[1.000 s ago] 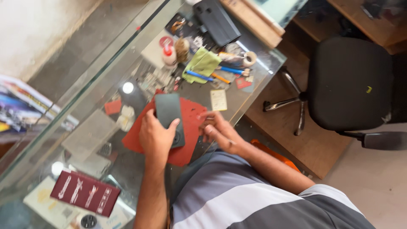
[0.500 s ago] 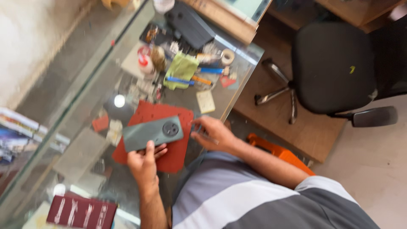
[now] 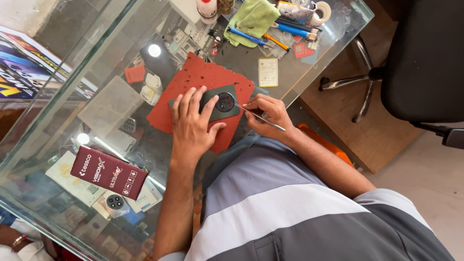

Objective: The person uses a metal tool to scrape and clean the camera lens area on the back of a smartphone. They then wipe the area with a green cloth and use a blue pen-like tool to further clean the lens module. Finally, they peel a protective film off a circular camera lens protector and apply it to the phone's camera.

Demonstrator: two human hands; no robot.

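Observation:
A dark grey phone (image 3: pixel 223 102) with a round camera ring lies back up on a red mat (image 3: pixel 203 77) on the glass table (image 3: pixel 96 58). My left hand (image 3: pixel 192 123) presses flat on the phone and covers its left part. My right hand (image 3: pixel 267 111) is closed on a thin metal tool (image 3: pixel 261 117); the tool's tip meets the phone's right edge next to the camera ring.
Blue and orange tools (image 3: pixel 261 39), a green cloth (image 3: pixel 252 18), a tape roll (image 3: pixel 320 12) and a small card (image 3: pixel 267 72) crowd the far table end. A dark red box (image 3: pixel 108 172) lies under the glass at left. A black office chair (image 3: pixel 425 63) stands at right.
The phone was held up in my left hand; it has come down flat on the red mat. My right hand has moved in with the thin tool to the phone's edge.

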